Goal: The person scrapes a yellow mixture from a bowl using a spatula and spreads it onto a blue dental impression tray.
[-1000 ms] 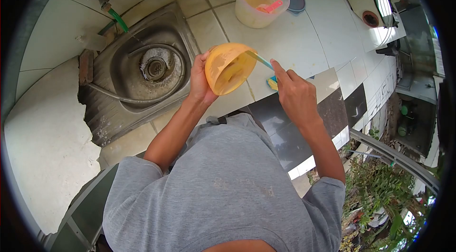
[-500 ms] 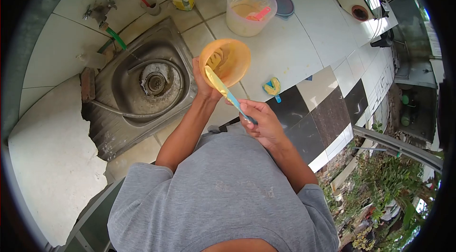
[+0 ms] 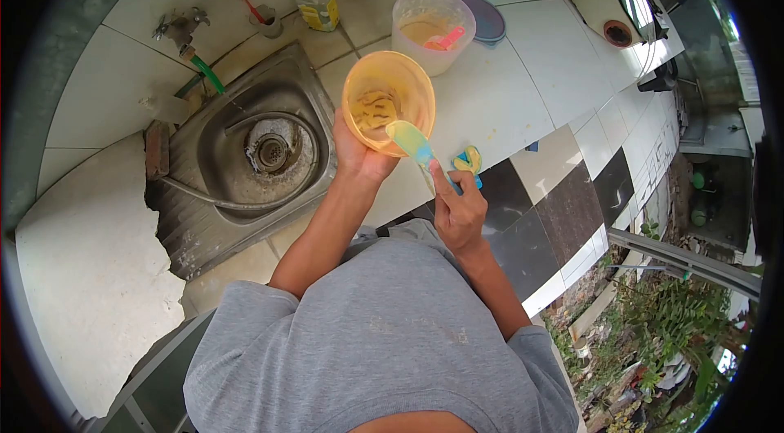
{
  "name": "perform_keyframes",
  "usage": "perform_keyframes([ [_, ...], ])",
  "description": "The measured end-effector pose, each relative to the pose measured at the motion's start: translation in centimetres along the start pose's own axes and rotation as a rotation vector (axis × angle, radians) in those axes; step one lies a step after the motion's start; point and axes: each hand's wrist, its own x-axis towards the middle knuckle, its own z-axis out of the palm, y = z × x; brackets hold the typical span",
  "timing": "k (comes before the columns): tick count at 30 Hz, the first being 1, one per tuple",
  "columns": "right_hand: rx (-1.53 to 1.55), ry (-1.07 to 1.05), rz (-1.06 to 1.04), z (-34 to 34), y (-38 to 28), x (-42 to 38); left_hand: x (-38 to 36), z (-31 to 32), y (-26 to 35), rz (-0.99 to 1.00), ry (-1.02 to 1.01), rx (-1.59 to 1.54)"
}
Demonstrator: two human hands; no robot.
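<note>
My left hand (image 3: 359,154) is wrapped round the lower left side of an orange mixing bowl (image 3: 400,74), whose mouth is tilted towards me. Thick yellow paste (image 3: 376,111) clings to the bottom inside. A light blue spatula (image 3: 423,157) is gripped by its handle in my right hand (image 3: 461,217). Its broad blade, smeared with the same paste, lies at the bowl's near right rim. Just beyond that hand, a small blue U-shaped impression tray (image 3: 468,162) filled with yellow paste rests at the counter edge, partly hidden by the hand.
A translucent tub (image 3: 433,62) with powder and a pink scoop (image 3: 445,39) stands behind the bowl, near a round lid (image 3: 487,21). To the left is a steel sink (image 3: 314,78) under a tap (image 3: 181,29). A soap bottle (image 3: 317,8) stands against the wall.
The bowl has tipped to show more of its inside. The spatula blade has moved from the bowl's left side to its near right rim and turned flat side up.
</note>
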Motion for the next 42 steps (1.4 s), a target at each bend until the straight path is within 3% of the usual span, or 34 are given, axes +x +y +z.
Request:
perform_keyframes([
  [4,0.068,-0.036,0.075,-3.1,1.0,-3.7,-0.2,1.4,0.8,0.069,0.039,-0.032],
  [7,0.204,-0.025,0.136,-4.2,-0.9,-1.6,-0.8,1.0,0.6,0.051,0.018,-0.030],
  [9,0.776,-0.176,0.568,-4.9,-2.9,1.3,-0.8,1.0,0.3,0.008,-0.014,-0.041],
  [10,0.871,-0.234,0.681,-5.0,-3.0,2.0,-0.8,1.1,0.1,0.008,-0.024,-0.039],
  [14,0.831,-0.334,0.883,-6.8,-1.1,-0.4,-1.0,1.6,0.0,0.075,-0.052,0.012],
  [15,0.831,-0.356,0.875,-7.8,-0.4,-0.4,-0.8,1.1,0.5,0.095,-0.052,0.003],
  [17,0.530,-0.275,0.666,-9.2,-0.3,-0.6,-0.7,-0.6,1.6,0.013,-0.347,0.035],
  [18,0.532,-0.261,0.679,-9.5,-0.9,0.4,-1.0,0.2,1.5,-0.003,-0.342,0.042],
  [20,0.187,-0.250,0.430,-10.0,-1.2,3.9,-1.6,2.6,0.5,0.114,-0.164,0.355],
  [21,0.179,-0.238,0.441,-9.7,-0.8,4.6,-1.7,2.6,0.1,0.097,-0.167,0.357],
  [23,-0.067,-0.208,0.131,-9.0,0.0,6.1,-1.8,2.9,-0.1,0.139,-0.217,0.501],
  [25,-0.047,-0.218,0.154,-7.3,1.2,4.9,-0.9,2.1,-0.2,0.203,-0.212,0.516],
  [28,0.752,-0.568,0.964,-5.6,0.6,3.6,-0.3,0.7,-0.8,0.289,-0.140,0.494],
  [29,0.753,-0.569,0.957,-5.4,0.0,4.1,-0.2,0.3,-0.9,0.301,-0.075,0.466],
  [31,1.162,-0.564,1.134,-5.4,-1.3,4.8,-0.3,-1.1,-0.5,0.230,-0.081,0.398],
  [33,1.065,-0.527,1.019,-5.6,-1.7,5.8,-0.5,-1.9,-0.2,0.159,-0.090,0.329],
  [35,0.261,-0.097,0.121,-5.3,-2.1,6.8,-0.4,-2.0,-0.3,0.071,-0.128,0.156],
  [36,0.031,-0.228,0.047,-6.4,-2.7,7.5,-0.8,-0.7,-0.7,0.081,-0.058,0.174],
  [37,0.027,-0.220,0.047,-6.4,-2.6,7.5,-0.7,-0.5,-0.7,0.076,-0.064,0.177],
  [39,-0.122,-0.421,-0.026,-6.4,-2.3,7.4,-0.6,-0.5,-0.5,0.079,-0.106,0.274],
  [40,-0.122,-0.421,-0.029,-6.4,-2.1,7.7,-0.4,-0.6,-0.3,0.081,-0.108,0.274],
  [42,-0.140,-0.197,-0.096,-6.5,-1.6,8.3,-0.3,-1.2,0.2,0.033,-0.205,0.186],
])
